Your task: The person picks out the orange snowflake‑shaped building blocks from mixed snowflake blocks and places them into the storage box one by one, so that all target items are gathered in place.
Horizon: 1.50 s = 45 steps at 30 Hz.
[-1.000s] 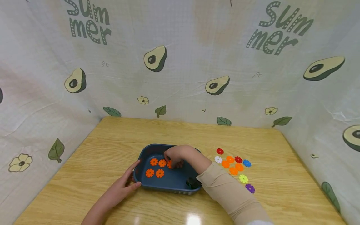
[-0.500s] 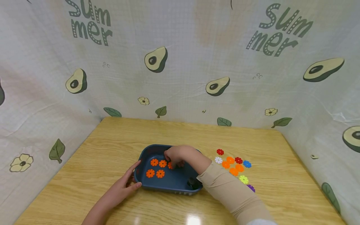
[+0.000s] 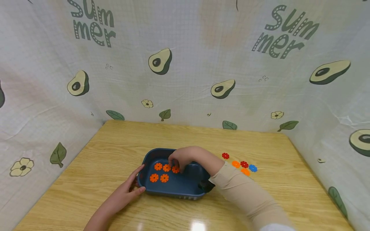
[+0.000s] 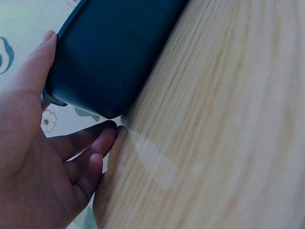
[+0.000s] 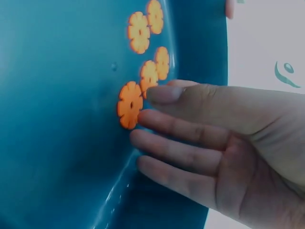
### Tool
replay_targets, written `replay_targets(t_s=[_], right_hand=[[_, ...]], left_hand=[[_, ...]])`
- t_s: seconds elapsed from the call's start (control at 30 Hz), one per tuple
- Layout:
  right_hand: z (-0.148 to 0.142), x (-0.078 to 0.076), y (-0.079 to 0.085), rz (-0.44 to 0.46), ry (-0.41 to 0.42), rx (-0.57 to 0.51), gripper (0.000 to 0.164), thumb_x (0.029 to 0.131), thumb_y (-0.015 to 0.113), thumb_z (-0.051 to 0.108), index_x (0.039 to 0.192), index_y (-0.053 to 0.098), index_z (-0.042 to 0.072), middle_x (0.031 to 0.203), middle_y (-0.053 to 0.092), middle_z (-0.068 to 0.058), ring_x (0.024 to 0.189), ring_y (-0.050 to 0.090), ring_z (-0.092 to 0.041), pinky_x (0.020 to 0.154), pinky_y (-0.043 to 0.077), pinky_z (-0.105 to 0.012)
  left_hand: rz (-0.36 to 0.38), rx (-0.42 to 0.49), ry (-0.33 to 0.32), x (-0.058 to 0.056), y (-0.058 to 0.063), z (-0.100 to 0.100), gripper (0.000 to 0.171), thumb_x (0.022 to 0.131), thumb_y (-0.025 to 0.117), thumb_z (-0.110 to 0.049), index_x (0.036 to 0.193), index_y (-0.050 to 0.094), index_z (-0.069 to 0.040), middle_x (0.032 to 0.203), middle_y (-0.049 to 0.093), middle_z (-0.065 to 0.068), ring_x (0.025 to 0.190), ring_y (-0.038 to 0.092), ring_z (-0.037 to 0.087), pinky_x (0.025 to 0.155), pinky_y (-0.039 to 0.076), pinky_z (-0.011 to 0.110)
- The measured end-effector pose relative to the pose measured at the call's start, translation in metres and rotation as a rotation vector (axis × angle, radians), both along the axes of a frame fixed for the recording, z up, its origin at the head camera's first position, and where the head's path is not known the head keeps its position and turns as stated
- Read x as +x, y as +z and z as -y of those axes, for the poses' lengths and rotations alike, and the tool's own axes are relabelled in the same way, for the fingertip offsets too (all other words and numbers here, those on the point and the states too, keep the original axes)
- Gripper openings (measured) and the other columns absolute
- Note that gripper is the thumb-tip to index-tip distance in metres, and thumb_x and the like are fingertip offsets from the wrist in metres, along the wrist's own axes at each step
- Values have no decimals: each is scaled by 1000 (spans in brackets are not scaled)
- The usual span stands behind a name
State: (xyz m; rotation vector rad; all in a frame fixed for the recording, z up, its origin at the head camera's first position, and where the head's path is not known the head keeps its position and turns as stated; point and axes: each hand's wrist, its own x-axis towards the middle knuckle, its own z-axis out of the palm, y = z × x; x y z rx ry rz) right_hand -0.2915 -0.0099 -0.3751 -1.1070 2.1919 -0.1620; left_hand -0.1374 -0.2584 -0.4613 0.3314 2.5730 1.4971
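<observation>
In the head view, my left hand [image 3: 127,191] holds the left end of a dark blue tray [image 3: 179,187], thumb at the near corner and a finger at the far side. The left wrist view shows its thumb [image 4: 45,52] against the tray wall [image 4: 109,57] and other fingers curled below. Inside the tray lie several orange notched flower-shaped discs [image 3: 164,178]. Over the rightmost disc of the back row [image 3: 175,169] hovers my right hand [image 3: 186,157]. In the right wrist view, its fingers [image 5: 176,148] are loosely extended beside that disc [image 5: 129,105], with nothing pinched.
Right of the tray, more discs lie on the wooden table [image 3: 130,138]: red [image 3: 225,156], orange [image 3: 235,164] and blue [image 3: 253,168] ones. My right forearm [image 3: 242,189] crosses the tray's right edge. A printed cloth [image 3: 188,64] surrounds the table's back and sides.
My right hand has risen slightly off the third back-row disc, which now shows more fully. The forearm has swung right, covering the white, yellow and purple discs. The left hand stays put.
</observation>
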Motion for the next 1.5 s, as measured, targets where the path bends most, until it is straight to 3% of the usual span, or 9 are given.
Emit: replay_targets(t_s=[0.37, 0.7, 0.93, 1.17, 1.5], right_hand=[[-17, 3, 4, 91, 14, -54, 51, 81, 79, 1, 126, 58, 13, 124, 55, -2, 108, 55, -19, 78, 48, -25], [-46, 18, 17, 36, -2, -84, 50, 85, 76, 6, 130, 57, 13, 129, 56, 1, 119, 53, -22, 88, 46, -27], [-74, 27, 26, -5, -22, -157, 48, 85, 76, 7, 129, 59, 12, 127, 58, -3, 115, 55, -23, 89, 46, -28], [-100, 35, 35, -33, -89, -211, 46, 84, 77, 8, 125, 60, 19, 121, 60, 2, 112, 55, -23, 93, 46, -37], [-138, 44, 42, -59, -144, -265, 43, 84, 77, 8, 124, 61, 8, 123, 60, -5, 112, 55, -27, 92, 46, -40]], left_hand=[[6, 2, -3, -1, 1, 0, 74, 97, 63, -26, 156, 19, -27, 131, 52, 16, 104, 55, 24, 83, 44, 27], [5, -11, 29, -1, 1, -2, 74, 95, 65, -27, 155, 21, -30, 129, 53, 14, 104, 55, 22, 83, 44, 28], [12, -15, 44, -1, 2, -2, 74, 95, 65, -27, 155, 22, -31, 133, 52, 15, 105, 54, 22, 83, 43, 29], [3, -9, 42, 0, 2, -3, 74, 95, 65, -25, 155, 22, -29, 131, 52, 16, 104, 55, 22, 85, 44, 28], [2, -14, 31, 0, 3, -4, 74, 96, 64, -25, 155, 21, -29, 133, 52, 17, 105, 55, 23, 86, 44, 28]])
